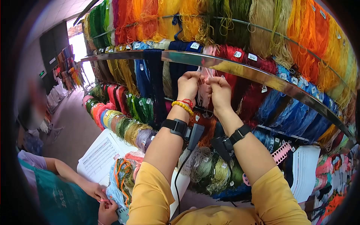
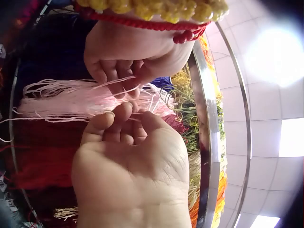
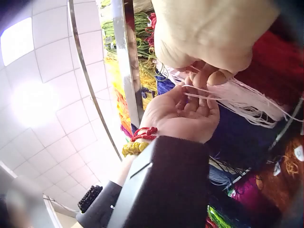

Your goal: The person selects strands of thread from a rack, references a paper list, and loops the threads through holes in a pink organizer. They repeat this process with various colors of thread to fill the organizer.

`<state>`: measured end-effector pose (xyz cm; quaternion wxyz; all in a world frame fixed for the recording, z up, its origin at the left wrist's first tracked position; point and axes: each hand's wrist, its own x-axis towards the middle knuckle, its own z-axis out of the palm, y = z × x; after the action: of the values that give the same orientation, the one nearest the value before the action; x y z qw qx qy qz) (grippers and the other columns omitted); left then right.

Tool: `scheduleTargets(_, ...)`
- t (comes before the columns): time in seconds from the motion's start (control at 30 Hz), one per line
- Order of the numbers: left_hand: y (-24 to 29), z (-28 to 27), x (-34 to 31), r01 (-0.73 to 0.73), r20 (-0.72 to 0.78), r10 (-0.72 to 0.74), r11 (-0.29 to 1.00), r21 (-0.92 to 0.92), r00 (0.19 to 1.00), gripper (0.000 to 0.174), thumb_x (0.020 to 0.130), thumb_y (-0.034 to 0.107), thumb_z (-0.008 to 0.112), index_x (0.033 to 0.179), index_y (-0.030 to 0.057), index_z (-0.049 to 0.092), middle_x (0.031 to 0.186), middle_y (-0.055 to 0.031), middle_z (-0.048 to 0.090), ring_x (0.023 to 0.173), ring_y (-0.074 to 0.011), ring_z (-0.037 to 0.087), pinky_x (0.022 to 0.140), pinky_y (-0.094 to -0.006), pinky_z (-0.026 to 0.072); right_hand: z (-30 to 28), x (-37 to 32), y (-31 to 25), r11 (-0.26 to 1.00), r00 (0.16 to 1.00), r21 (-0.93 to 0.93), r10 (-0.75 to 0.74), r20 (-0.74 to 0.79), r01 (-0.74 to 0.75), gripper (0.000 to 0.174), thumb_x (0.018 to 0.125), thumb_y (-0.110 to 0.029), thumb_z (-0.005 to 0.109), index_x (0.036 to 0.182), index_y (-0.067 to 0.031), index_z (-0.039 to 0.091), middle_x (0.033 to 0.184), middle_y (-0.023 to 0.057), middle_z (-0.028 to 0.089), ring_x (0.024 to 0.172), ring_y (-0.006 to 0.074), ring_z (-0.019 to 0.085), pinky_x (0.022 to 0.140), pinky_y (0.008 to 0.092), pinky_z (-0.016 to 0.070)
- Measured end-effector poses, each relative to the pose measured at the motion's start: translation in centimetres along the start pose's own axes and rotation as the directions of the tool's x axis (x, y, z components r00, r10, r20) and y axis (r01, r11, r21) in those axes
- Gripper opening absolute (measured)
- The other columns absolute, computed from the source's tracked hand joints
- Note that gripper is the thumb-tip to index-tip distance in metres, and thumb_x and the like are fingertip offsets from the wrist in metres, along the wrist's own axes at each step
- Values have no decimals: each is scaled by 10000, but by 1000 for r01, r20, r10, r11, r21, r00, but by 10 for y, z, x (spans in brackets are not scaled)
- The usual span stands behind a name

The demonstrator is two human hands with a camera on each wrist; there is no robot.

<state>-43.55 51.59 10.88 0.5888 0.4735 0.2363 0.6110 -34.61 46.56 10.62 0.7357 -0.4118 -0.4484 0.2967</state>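
A hank of pale pink embroidery thread hangs on the rack, just behind both hands. My left hand, with a yellow bead bracelet and a red cord at its wrist, pinches fine strands of it; in the left wrist view these strands run across its curled fingers. Close beside it, my right hand has its thumb bent against its fingers and pinches strands too. Seen from the right wrist, the two hands almost meet at the fingertips, and loose pink strands trail away from them.
A shiny metal rail curves across in front of the hanks, just above my hands. Dark red thread and navy thread hang to either side. Below left, another person's hands work near an open chart book.
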Motion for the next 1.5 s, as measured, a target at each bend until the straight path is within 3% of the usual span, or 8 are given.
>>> scheduleTargets(0.23, 9, 5, -13, -383, 14, 579, 521, 763, 815, 198, 783, 227, 549, 836, 52, 623, 822, -167, 629, 803, -325, 600, 712, -367, 461, -4, -1, 10, 902, 966, -347, -224, 133, 257, 152, 830, -153, 539, 876, -13, 577, 713, 138, 608, 661, 230, 603, 617, 322, 455)
scheduleTargets(0.43, 17, 14, -13, -74, 71, 62, 982, 173, 996, 186, 817, 33, 460, 918, -30, 603, 809, -110, 622, 746, -181, 600, 681, -274, 472, 0, -23, 4, 842, 946, -437, -239, 221, 315, 127, 826, -152, 529, 842, -33, 570, 739, 199, 591, 732, 354, 600, 619, 387, 456)
scheduleTargets(0.77, 19, 14, -97, 160, -45, -158, 987, 35, 986, 140, 872, 125, 467, 923, 52, 575, 585, 26, 489, 375, -34, 292, 339, -181, 192, -39, -131, 10, 681, 893, -610, -153, 423, 406, 156, 811, -177, 537, 781, -29, 500, 725, 213, 575, 725, 400, 568, 614, 472, 443)
scheduleTargets(1.1, -12, -2, -305, 202, -35, -207, 882, 427, 978, 170, 893, 152, 445, 892, 31, 563, 563, -9, 511, 424, -71, 431, 382, -196, 321, -148, -321, -29, 599, 202, -394, 363, 910, 697, 133, 717, -102, 537, 838, -46, 542, 785, 148, 594, 771, 331, 588, 661, 413, 478)
scheduleTargets(1.2, -83, -38, -415, -2, 295, -383, 608, 794, 875, 139, 777, 107, 480, 727, 37, 589, 593, -111, 570, 517, -269, 557, 524, -356, 459, -198, -369, -47, 661, -114, -425, 611, 784, 619, 129, 753, -122, 503, 832, -40, 562, 775, 178, 595, 801, 352, 580, 671, 436, 463)
scheduleTargets(1.27, -112, -60, -502, -286, 392, -763, 279, 917, 514, 151, 699, 167, 531, 740, 62, 631, 722, -152, 617, 707, -309, 602, 590, -411, 457, -228, -391, -53, 724, -238, -465, 638, 733, 510, 140, 788, -146, 484, 822, -43, 571, 786, 196, 589, 799, 384, 559, 690, 446, 441)
scheduleTargets(1.4, -122, -83, -553, -380, 119, -988, 73, 922, 99, 320, 798, 295, 502, 868, 17, 642, 875, -211, 621, 815, -304, 593, 748, -396, 443, -257, -387, -65, 743, -168, -465, 599, 783, 481, 167, 807, -184, 488, 812, -38, 568, 783, 199, 585, 768, 379, 555, 676, 439, 436)
scheduleTargets(1.5, -68, -42, -500, -81, 222, -572, 262, 962, 789, 248, 852, 216, 481, 899, 13, 617, 721, -166, 606, 618, -265, 583, 566, -352, 461, -254, -360, -93, 737, 111, -460, 472, 875, 495, 173, 817, -212, 511, 789, -47, 554, 720, 186, 570, 690, 371, 559, 593, 422, 446)
